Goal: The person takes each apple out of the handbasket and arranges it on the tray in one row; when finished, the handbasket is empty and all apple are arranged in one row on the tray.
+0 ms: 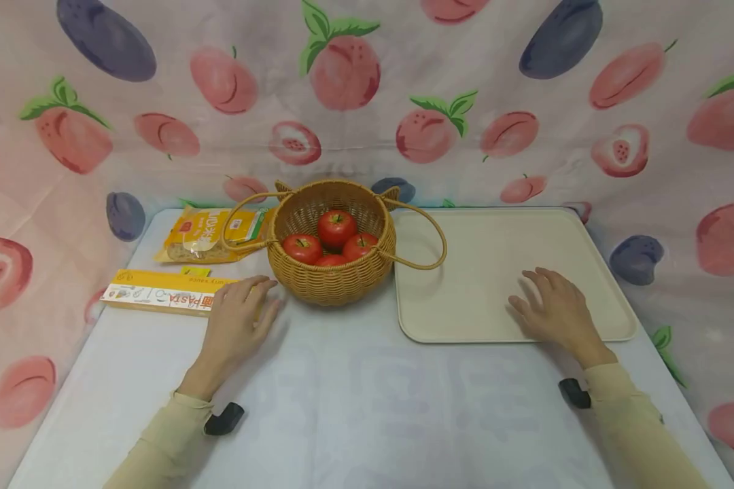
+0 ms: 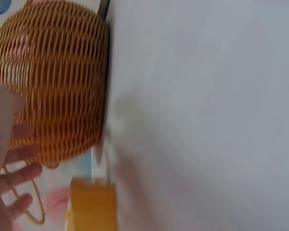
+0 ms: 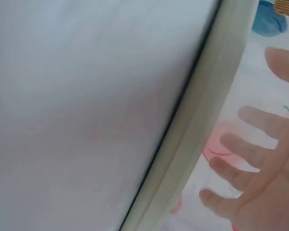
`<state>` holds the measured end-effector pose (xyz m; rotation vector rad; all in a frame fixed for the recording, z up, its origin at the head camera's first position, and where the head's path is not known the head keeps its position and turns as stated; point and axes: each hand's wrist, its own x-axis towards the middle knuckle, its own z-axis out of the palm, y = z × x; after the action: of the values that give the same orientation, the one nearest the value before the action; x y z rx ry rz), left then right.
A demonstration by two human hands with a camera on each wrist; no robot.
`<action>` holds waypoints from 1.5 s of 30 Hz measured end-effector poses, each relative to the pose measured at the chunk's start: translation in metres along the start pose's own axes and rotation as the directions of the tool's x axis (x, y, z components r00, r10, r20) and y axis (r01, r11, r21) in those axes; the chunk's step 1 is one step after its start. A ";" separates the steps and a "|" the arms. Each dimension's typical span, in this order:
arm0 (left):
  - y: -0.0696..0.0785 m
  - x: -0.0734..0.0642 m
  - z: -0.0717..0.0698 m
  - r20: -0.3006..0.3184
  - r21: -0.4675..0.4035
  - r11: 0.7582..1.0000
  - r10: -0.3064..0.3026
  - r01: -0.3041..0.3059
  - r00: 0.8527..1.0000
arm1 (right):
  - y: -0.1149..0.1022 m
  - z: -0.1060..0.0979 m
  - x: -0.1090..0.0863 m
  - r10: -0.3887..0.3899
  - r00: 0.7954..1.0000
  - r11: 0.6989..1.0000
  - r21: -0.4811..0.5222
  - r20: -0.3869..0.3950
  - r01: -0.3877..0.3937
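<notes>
In the head view a wicker basket (image 1: 333,288) with two loop handles stands at the middle back, several red apples (image 1: 337,228) inside it. My left hand (image 1: 237,314) hovers just left of the basket, over the right end of a pasta box (image 1: 159,295), fingers relaxed and holding nothing. The left wrist view shows the woven side of the basket (image 2: 62,77) close to the fingers (image 2: 21,175). To the right, my right hand (image 1: 553,309) is over the front part of a beige tray (image 1: 465,292), its fingers (image 3: 250,149) spread and nothing in them.
A yellow food packet (image 1: 204,238) lies behind the pasta box, left of the basket. The basket's right handle (image 1: 434,261) reaches over the tray's left edge. A fruit-print cloth (image 1: 355,129) hangs behind the white table (image 1: 367,407).
</notes>
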<state>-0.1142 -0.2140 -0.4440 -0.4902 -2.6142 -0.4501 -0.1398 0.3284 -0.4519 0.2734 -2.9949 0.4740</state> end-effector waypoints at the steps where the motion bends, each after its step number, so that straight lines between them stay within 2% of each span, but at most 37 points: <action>1: 0.004 -0.002 0.003 -0.030 -0.024 0.999 0.024 -0.025 0.999 | -0.002 0.000 0.001 -0.008 1.000 1.000 0.028 -0.023 0.008; 4: 0.016 -0.008 0.011 -0.053 -0.086 0.994 0.066 -0.070 0.996 | -0.009 0.000 0.005 -0.025 0.999 0.993 0.110 -0.042 0.029; 8: 0.029 -0.010 0.021 -0.022 -0.159 0.982 0.096 -0.098 0.995 | -0.019 0.003 0.008 -0.033 0.999 0.985 0.170 -0.035 0.038; 12: 0.039 -0.011 0.032 0.004 -0.197 0.973 0.123 -0.119 0.992 | -0.028 0.008 0.011 -0.026 0.999 0.979 0.204 -0.029 0.031; 22: 0.069 -0.012 0.055 0.016 -0.274 0.954 0.131 -0.122 0.991 | -0.048 0.018 0.016 -0.018 0.998 0.938 0.344 -0.061 0.038; 28: 0.087 -0.015 0.065 0.011 -0.330 0.935 0.143 -0.131 0.990 | -0.053 0.024 0.018 -0.038 0.994 0.925 0.372 -0.103 0.074; 31: 0.093 -0.014 0.068 0.012 -0.343 0.928 0.159 -0.146 0.987 | -0.056 0.024 0.021 -0.088 0.984 0.918 0.370 -0.158 0.141; 36: 0.103 -0.010 0.077 0.029 -0.356 0.919 0.193 -0.170 0.981 | -0.062 0.022 0.028 -0.202 0.954 0.896 0.351 -0.220 0.271; 45: 0.123 -0.001 0.090 0.087 -0.338 0.909 0.288 -0.244 0.954 | -0.082 0.008 0.052 -0.347 0.899 0.857 0.300 -0.267 0.419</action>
<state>-0.0953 -0.0703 -0.4931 -1.0052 -2.5528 -0.7824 -0.1755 0.2406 -0.4288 0.7852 -2.5422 0.9229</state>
